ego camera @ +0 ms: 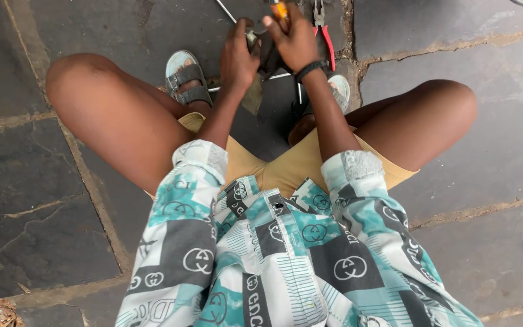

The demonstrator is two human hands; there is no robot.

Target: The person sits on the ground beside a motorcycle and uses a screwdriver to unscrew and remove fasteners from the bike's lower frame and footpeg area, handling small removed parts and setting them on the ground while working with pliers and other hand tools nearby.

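Hands are seen working together at the far end of the view, between the feet of a seated person. The left hand [239, 57] is closed around a small dark part [267, 57], of which only a little shows between the two hands; its make cannot be told. The right hand [295, 39] is clenched on a tool with a yellow handle [280, 9], taken to be a screwdriver, its handle rising toward the top edge. The tool's long axis runs from that edge down toward the dark part, so the working end lies between the hands, nearer the left palm. A black band [311, 68] is worn on the right wrist.

Red-handled pliers [322, 27] are laid on the ground just beyond the right hand, apart from it. A thin metal rod [255, 80] lies crosswise under the hands, between a grey sandal [186, 75] and the other foot.

The surface is dark stone paving [485, 133] with pale joints. The setting appears to be outdoors; bare soil shows at the lower left corner.
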